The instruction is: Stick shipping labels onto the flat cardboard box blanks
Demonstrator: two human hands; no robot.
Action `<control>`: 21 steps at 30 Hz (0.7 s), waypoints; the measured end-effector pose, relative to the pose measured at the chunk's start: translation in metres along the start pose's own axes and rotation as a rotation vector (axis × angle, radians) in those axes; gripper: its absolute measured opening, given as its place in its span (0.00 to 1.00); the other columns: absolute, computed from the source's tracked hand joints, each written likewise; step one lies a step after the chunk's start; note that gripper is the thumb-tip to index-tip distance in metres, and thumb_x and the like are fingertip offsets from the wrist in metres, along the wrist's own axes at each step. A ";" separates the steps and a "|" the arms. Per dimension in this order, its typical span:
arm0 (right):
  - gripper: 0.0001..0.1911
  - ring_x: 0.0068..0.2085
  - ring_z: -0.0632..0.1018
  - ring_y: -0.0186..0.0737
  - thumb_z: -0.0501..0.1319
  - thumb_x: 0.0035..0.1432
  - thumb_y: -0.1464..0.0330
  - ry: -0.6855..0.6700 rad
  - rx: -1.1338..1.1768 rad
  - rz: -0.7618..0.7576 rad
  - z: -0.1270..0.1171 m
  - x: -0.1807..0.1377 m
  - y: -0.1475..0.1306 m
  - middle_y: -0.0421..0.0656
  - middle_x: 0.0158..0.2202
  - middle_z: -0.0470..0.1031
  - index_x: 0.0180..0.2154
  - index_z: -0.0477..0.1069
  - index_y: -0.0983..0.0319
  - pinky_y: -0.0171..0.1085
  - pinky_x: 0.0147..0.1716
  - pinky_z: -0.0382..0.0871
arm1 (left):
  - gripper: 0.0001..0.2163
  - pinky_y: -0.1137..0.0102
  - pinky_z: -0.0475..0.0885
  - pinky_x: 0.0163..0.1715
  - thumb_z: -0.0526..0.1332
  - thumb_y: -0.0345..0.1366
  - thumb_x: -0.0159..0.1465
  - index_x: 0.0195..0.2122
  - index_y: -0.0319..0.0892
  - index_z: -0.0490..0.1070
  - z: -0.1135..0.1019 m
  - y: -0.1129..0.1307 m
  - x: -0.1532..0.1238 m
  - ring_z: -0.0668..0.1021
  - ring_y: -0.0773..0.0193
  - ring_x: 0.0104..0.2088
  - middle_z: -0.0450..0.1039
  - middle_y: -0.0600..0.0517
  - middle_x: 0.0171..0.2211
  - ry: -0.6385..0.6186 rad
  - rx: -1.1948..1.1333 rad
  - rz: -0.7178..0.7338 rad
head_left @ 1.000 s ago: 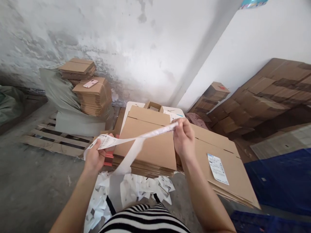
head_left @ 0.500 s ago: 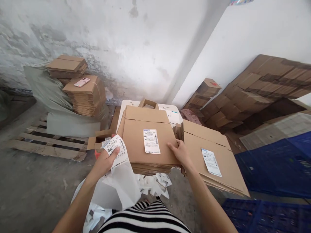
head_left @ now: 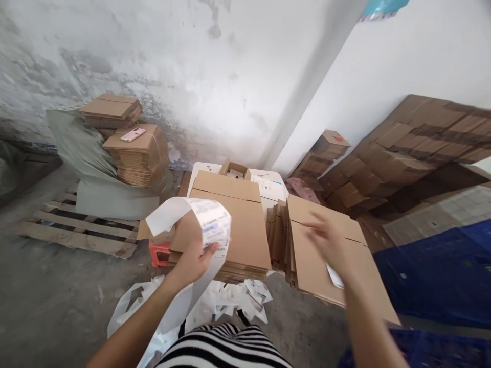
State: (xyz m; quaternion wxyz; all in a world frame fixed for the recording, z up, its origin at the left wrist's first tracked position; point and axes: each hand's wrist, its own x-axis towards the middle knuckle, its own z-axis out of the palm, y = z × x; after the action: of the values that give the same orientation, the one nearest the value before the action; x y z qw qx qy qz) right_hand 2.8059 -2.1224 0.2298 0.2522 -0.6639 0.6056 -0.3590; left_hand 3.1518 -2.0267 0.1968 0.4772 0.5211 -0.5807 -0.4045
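Free air between hands (head_left: 192,265) (head_left: 328,245), cardboard (head_left: 247,230) below

Stained white wall (head_left: 161,61), grey floor (head_left: 57,306)

In my left hand (head_left: 195,263) I grip a curling strip of labels (head_left: 215,220) over the cardboard stack (head_left: 249,227) at twelve o'clock on the bench (head_left: 196,173). My right hand (head_left: 326,237), blurred, its fingers loosely spread, is over the cardboard pile (head_left: 364,276) at one o'clock. A pink phone (head_left: 132,134) lies on bundled cartons (head_left: 134,162) at ten o'clock.
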 end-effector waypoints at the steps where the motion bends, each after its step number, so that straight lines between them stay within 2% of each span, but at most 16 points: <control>1: 0.35 0.49 0.79 0.52 0.64 0.54 0.48 -0.254 0.136 -0.145 0.031 -0.005 -0.025 0.54 0.49 0.77 0.58 0.67 0.60 0.52 0.50 0.73 | 0.17 0.51 0.58 0.65 0.56 0.42 0.68 0.54 0.42 0.75 0.005 -0.001 0.002 0.71 0.45 0.60 0.73 0.42 0.56 -0.089 0.054 0.022; 2: 0.33 0.54 0.76 0.50 0.66 0.54 0.53 -0.438 0.223 -0.290 0.061 -0.011 -0.050 0.52 0.55 0.73 0.58 0.67 0.58 0.49 0.54 0.71 | 0.17 0.51 0.57 0.65 0.56 0.42 0.68 0.52 0.42 0.76 0.008 -0.002 0.002 0.70 0.45 0.61 0.73 0.43 0.56 -0.147 0.082 0.031; 3: 0.28 0.56 0.75 0.48 0.66 0.57 0.56 -0.494 0.276 -0.380 0.085 -0.016 -0.072 0.50 0.56 0.72 0.56 0.68 0.57 0.48 0.56 0.70 | 0.16 0.51 0.57 0.65 0.57 0.41 0.68 0.53 0.43 0.76 0.008 -0.001 0.002 0.69 0.44 0.62 0.72 0.43 0.57 -0.166 0.080 0.025; 4: 0.21 0.55 0.76 0.45 0.63 0.61 0.60 -0.512 0.315 -0.433 0.105 -0.021 -0.090 0.48 0.55 0.74 0.55 0.70 0.56 0.46 0.56 0.70 | 0.17 0.51 0.58 0.65 0.60 0.42 0.66 0.53 0.43 0.76 0.005 -0.001 0.000 0.67 0.43 0.63 0.71 0.43 0.58 -0.153 0.040 -0.001; 6: 0.13 0.51 0.78 0.42 0.59 0.65 0.66 -0.422 0.350 -0.495 0.131 -0.030 -0.112 0.45 0.49 0.77 0.50 0.72 0.56 0.44 0.52 0.72 | 0.24 0.50 0.62 0.62 0.64 0.50 0.61 0.55 0.43 0.75 -0.004 0.004 -0.005 0.66 0.40 0.63 0.72 0.42 0.57 -0.076 -0.183 -0.125; 8: 0.10 0.46 0.79 0.41 0.57 0.66 0.69 -0.349 0.354 -0.596 0.144 -0.038 -0.118 0.45 0.44 0.79 0.47 0.73 0.56 0.43 0.48 0.73 | 0.31 0.49 0.69 0.57 0.63 0.59 0.58 0.54 0.40 0.75 -0.013 0.012 -0.010 0.70 0.37 0.59 0.75 0.40 0.53 -0.027 -0.529 -0.291; 9: 0.10 0.45 0.79 0.42 0.58 0.66 0.70 -0.336 0.351 -0.674 0.149 -0.042 -0.118 0.45 0.43 0.79 0.47 0.73 0.56 0.43 0.47 0.73 | 0.32 0.50 0.71 0.55 0.61 0.60 0.59 0.53 0.38 0.75 -0.017 0.017 -0.011 0.72 0.38 0.57 0.76 0.39 0.51 -0.019 -0.694 -0.367; 11: 0.10 0.44 0.78 0.42 0.56 0.67 0.71 -0.331 0.341 -0.830 0.154 -0.049 -0.118 0.45 0.41 0.78 0.47 0.73 0.57 0.43 0.45 0.72 | 0.27 0.53 0.72 0.54 0.57 0.54 0.64 0.52 0.35 0.74 -0.022 0.025 -0.011 0.74 0.41 0.56 0.76 0.38 0.50 0.032 -0.920 -0.479; 13: 0.09 0.44 0.76 0.42 0.56 0.67 0.71 -0.315 0.329 -0.907 0.152 -0.053 -0.122 0.45 0.39 0.76 0.43 0.73 0.57 0.43 0.44 0.71 | 0.20 0.56 0.73 0.54 0.55 0.43 0.67 0.51 0.32 0.74 -0.028 0.029 -0.008 0.75 0.45 0.55 0.76 0.37 0.51 0.118 -1.015 -0.555; 15: 0.07 0.43 0.74 0.43 0.56 0.67 0.70 -0.333 0.361 -0.878 0.141 -0.047 -0.126 0.45 0.38 0.73 0.39 0.72 0.57 0.43 0.43 0.70 | 0.18 0.59 0.74 0.53 0.52 0.39 0.69 0.51 0.31 0.73 -0.040 0.024 -0.006 0.76 0.49 0.54 0.75 0.37 0.51 0.270 -1.015 -0.559; 16: 0.06 0.43 0.74 0.42 0.55 0.68 0.68 -0.322 0.412 -0.818 0.134 -0.039 -0.128 0.45 0.38 0.73 0.38 0.71 0.58 0.42 0.42 0.69 | 0.18 0.62 0.74 0.52 0.51 0.38 0.69 0.50 0.31 0.73 -0.049 0.019 -0.006 0.77 0.51 0.54 0.75 0.37 0.51 0.367 -0.987 -0.532; 19: 0.09 0.37 0.73 0.41 0.54 0.68 0.60 -0.136 0.553 -0.486 0.126 0.000 -0.122 0.44 0.35 0.70 0.39 0.65 0.58 0.40 0.38 0.69 | 0.16 0.67 0.75 0.51 0.52 0.37 0.69 0.49 0.32 0.73 -0.075 -0.006 -0.009 0.77 0.56 0.54 0.75 0.39 0.52 0.660 -0.813 -0.401; 21: 0.13 0.35 0.72 0.41 0.54 0.66 0.56 -0.111 0.382 -0.273 0.138 0.027 -0.110 0.44 0.33 0.70 0.40 0.63 0.60 0.40 0.36 0.69 | 0.17 0.65 0.75 0.50 0.53 0.41 0.68 0.49 0.36 0.73 -0.083 -0.022 -0.011 0.76 0.53 0.54 0.76 0.41 0.52 0.661 -0.599 -0.360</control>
State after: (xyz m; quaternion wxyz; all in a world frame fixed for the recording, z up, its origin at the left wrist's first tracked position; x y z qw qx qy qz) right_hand 2.9824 -2.1472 0.2346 0.3552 -0.6984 0.4166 -0.4610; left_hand 3.2375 -2.0166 0.1920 0.6877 0.5536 -0.1566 -0.4429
